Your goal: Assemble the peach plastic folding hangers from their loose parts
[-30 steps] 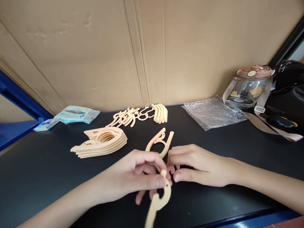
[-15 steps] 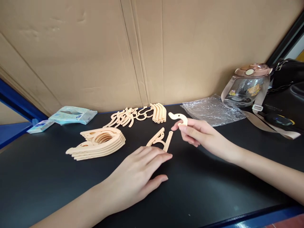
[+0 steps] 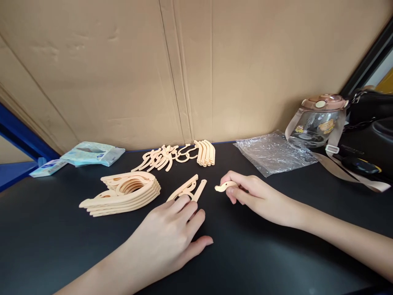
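Note:
My right hand (image 3: 254,194) pinches a small curved beige hook piece (image 3: 226,187) between thumb and fingers, just above the dark table. My left hand (image 3: 181,229) rests palm down with its thumb spread, its fingertips over the near end of a beige folding hanger frame (image 3: 188,189); the fingers partly cover that frame. To the left lies a neat stack of beige hanger pieces (image 3: 123,194). Farther back are a loose pile of curved pieces (image 3: 159,157), some rings, and a row of short beige arms (image 3: 205,152).
Blue-white tissue packs (image 3: 93,153) lie at the back left. A clear plastic bag (image 3: 273,151) is at the back right, beside a strapped bottle (image 3: 316,125) and a black bag (image 3: 368,135). A cardboard wall (image 3: 123,73) stands behind the table.
My right hand has come lower and nearer with the hook piece, which has turned. My left hand and the hanger frame have shifted left. The view has tilted slightly.

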A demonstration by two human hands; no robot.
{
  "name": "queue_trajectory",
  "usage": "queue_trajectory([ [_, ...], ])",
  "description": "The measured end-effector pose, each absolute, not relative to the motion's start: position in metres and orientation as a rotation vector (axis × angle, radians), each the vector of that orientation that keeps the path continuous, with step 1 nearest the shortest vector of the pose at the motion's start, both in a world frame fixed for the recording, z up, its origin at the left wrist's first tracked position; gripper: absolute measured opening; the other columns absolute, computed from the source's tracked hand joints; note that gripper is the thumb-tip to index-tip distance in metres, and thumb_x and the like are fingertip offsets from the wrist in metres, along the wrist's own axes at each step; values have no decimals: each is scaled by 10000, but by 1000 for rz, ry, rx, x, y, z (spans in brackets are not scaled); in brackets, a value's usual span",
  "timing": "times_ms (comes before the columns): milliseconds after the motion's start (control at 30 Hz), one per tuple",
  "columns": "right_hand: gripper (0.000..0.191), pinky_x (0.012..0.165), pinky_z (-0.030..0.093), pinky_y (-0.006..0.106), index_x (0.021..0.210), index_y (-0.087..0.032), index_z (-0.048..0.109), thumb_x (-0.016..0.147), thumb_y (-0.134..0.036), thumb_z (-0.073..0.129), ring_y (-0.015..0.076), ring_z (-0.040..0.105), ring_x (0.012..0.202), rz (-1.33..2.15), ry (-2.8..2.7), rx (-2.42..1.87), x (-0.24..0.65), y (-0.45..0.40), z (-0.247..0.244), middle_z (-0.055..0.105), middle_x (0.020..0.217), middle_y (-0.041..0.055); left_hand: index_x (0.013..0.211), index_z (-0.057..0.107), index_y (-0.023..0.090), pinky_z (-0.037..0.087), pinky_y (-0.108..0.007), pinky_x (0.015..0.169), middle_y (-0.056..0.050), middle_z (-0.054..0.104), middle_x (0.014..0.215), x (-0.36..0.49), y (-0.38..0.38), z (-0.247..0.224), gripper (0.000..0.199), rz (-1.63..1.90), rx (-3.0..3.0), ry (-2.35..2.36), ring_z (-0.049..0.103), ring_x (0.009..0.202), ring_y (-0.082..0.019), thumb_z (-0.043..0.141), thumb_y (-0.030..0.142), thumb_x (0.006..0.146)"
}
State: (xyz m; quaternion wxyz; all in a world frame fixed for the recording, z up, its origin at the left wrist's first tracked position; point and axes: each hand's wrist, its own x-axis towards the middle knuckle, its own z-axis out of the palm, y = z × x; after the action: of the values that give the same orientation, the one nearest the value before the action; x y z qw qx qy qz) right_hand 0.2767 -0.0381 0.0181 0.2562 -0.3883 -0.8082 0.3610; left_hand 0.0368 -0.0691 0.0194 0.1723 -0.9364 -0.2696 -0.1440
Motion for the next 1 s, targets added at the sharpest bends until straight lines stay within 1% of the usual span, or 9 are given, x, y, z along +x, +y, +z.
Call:
queue_trajectory([
  [100, 129, 547, 307, 222, 957, -236, 475, 1000, -275, 359, 94, 382, 572, 920, -2274, -1098, 274, -41, 21, 448, 658, -74, 1053, 639, 101, 499, -373, 708, -77, 649, 878, 43, -68, 12, 310, -449, -2599, -758, 605, 853, -261, 573, 365, 907],
  [200, 99, 570, 309, 209, 1030, -255, 483, 992, -268, 393, 87, 375, 585, 921, -2321, -1065, 272, -44, 23, 433, 665, -82, 1036, 621, 129, 477, -351, 671, -51, 626, 843, 49, -67, 4, 178, -392, -2656, -741, 587, 759, -221, 487, 183, 934],
  [300, 182, 572, 305, 205, 876, -230, 480, 999, -330, 392, 82, 376, 597, 935, -2342, -1012, 271, -45, 22, 449, 688, -72, 942, 609, 152, 468, -326, 642, -39, 600, 811, 49, -67, 1, 220, -366, -2757, -743, 576, 722, -201, 421, 46, 900],
  [367, 239, 560, 297, 204, 809, -221, 457, 997, -354, 394, 81, 368, 587, 925, -2348, -1018, 271, -44, 20, 443, 674, -70, 955, 607, 161, 488, -332, 682, -42, 612, 851, 47, -66, 2, 215, -396, -2785, -755, 592, 762, -204, 416, 69, 914],
  [533, 215, 540, 289, 192, 829, -223, 490, 986, -353, 420, 76, 369, 568, 919, -2341, -1065, 272, -41, 15, 443, 644, -74, 1152, 586, 125, 513, -403, 863, -100, 638, 1093, 42, -62, 5, 259, -502, -2637, -894, 607, 1020, -264, 420, 177, 960],
  [733, 221, 517, 275, 188, 834, -226, 494, 982, -373, 420, 76, 346, 543, 928, -2346, -1081, 272, -41, 14, 438, 618, -77, 1155, 573, 160, 562, -333, 822, -81, 622, 1102, 34, -56, -2, 377, -524, -2718, -986, 624, 1021, -225, 358, 7, 886],
  [833, 235, 504, 268, 190, 832, -225, 500, 981, -386, 415, 81, 336, 529, 945, -2328, -1077, 272, -39, 14, 429, 598, -77, 1228, 509, 225, 554, -308, 866, -53, 583, 1180, 36, -59, -2, 416, -667, -2851, -1166, 590, 1101, -199, 373, 33, 885],
  [933, 229, 495, 257, 195, 830, -220, 504, 976, -377, 424, 84, 336, 520, 952, -2327, -1071, 272, -39, 14, 423, 586, -75, 1269, 454, 263, 543, -295, 880, -32, 582, 1170, 39, -63, -3, 452, -791, -2959, -1323, 596, 1057, -174, 413, 67, 863],
  [1000, 233, 492, 247, 198, 806, -216, 491, 969, -373, 439, 82, 334, 518, 932, -2342, -1086, 272, -39, 14, 416, 584, -75, 1244, 466, 265, 543, -305, 852, -29, 596, 1125, 40, -64, -5, 404, -825, -2974, -1387, 604, 1003, -181, 462, 116, 869],
])
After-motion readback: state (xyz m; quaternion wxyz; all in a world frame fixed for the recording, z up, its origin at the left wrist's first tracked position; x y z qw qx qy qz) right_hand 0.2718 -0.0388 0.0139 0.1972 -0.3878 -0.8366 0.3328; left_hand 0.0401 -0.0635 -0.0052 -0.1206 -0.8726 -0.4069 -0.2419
